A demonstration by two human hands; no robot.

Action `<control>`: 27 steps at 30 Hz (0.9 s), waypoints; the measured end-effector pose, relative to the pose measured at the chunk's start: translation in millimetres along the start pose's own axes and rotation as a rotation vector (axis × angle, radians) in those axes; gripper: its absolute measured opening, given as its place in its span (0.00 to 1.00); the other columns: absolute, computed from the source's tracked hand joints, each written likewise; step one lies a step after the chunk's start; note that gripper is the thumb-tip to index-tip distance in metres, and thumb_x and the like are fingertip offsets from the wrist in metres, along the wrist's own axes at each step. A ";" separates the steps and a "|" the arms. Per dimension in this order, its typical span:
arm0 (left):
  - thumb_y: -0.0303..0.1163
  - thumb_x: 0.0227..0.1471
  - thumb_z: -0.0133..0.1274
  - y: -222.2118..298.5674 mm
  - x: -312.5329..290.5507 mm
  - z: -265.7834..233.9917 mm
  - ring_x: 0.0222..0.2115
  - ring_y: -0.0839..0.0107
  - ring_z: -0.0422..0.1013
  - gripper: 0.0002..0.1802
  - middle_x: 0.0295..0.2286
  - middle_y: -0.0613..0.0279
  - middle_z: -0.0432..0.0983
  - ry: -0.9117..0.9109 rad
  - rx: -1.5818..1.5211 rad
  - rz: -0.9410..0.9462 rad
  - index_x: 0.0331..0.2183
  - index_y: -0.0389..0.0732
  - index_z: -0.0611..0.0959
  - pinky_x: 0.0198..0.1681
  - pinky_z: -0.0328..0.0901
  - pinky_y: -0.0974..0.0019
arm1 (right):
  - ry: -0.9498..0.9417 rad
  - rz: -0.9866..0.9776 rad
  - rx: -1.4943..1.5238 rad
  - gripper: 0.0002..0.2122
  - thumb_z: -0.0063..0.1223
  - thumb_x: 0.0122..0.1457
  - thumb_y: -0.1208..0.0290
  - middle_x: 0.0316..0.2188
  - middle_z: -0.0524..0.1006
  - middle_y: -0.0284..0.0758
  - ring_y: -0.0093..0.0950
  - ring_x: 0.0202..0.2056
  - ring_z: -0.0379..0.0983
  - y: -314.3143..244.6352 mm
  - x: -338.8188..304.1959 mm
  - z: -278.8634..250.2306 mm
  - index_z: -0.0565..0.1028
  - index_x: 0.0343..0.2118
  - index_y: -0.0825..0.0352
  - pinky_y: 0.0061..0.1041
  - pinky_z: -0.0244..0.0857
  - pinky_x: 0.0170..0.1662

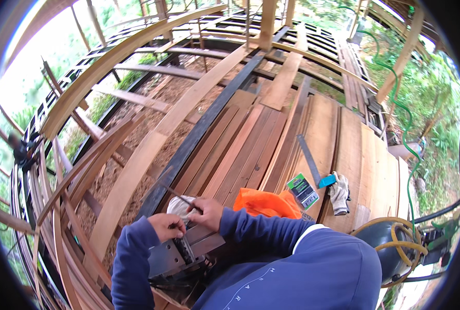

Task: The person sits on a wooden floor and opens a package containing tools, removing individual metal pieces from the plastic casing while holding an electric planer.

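My right hand (208, 214) is closed around a thin dark metal rod (174, 191) that points up and to the left; its exact kind is unclear. Beside it, my left hand (168, 227) has curled fingers pinched together, and what they hold, if anything, is hidden. Both hands are over a metal tool (163, 259) with flat plates and a dark slotted block between them, which looks like an upturned power planer. A whitish cloth or glove (180, 205) lies just behind my hands. Right of my right forearm is an orange cloth (263, 202).
Wooden planks (318, 134) lie side by side ahead. On them are a square with a blue handle (326, 180), a work glove (339, 196) and a green-and-black package (303, 190). A dark tank with a yellow hose (395, 248) stands right. Open framing (183, 70) exposes soil.
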State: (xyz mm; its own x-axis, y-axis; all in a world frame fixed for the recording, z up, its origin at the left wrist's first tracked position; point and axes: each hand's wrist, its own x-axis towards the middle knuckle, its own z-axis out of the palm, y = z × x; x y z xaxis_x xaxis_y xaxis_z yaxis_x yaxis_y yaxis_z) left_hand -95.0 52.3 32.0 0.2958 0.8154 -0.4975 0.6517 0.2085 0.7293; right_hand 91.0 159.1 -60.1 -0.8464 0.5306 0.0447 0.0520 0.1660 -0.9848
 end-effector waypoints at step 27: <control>0.28 0.54 0.54 -6.0 -12.6 3.5 0.27 0.78 0.69 0.05 0.27 0.67 0.74 0.173 -0.101 0.076 0.36 0.40 0.78 0.31 0.66 0.70 | -0.037 0.071 -0.091 0.18 0.56 0.52 0.59 0.33 0.77 0.41 0.28 0.36 0.73 1.5 -1.5 -5.7 0.75 0.40 0.68 0.26 0.66 0.42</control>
State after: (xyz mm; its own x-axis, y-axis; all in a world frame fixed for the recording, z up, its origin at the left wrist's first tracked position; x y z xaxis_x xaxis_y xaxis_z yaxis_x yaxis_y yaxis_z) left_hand -100.2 38.9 32.3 0.2110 0.9097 -0.3577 0.5562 0.1892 0.8092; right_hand 95.4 163.3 -60.8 -0.8576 0.5132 -0.0320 0.1589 0.2053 -0.9657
